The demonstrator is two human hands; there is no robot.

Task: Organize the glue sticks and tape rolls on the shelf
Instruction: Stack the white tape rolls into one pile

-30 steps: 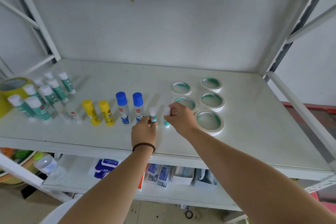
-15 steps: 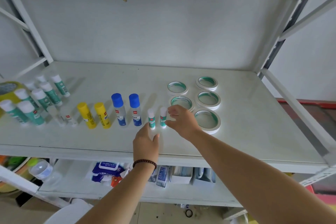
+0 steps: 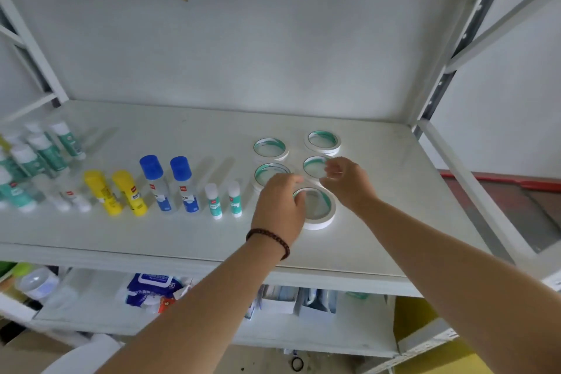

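Five white tape rolls with green cores lie flat on the right half of the white shelf [image 3: 394,191]. My left hand [image 3: 279,206], with a bead bracelet on its wrist, curls its fingers over the left rim of the nearest tape roll [image 3: 318,209]. My right hand [image 3: 346,182] hovers over the middle right tape roll [image 3: 312,165], fingers apart at its edge and holding nothing. Left of the rolls, two small teal glue sticks [image 3: 223,199], two blue ones [image 3: 170,182] and two yellow ones [image 3: 115,191] stand in a row.
Several taller teal glue sticks [image 3: 36,158] and small white ones [image 3: 68,199] crowd the shelf's left end. Slanted frame bars [image 3: 473,185] close off the right side. The shelf below holds a blue wipes pack [image 3: 151,288] and small boxes.
Both hands let go of the two small teal glue sticks, which now stand in the row. The hands moved right to the tape rolls. The view shifted right.
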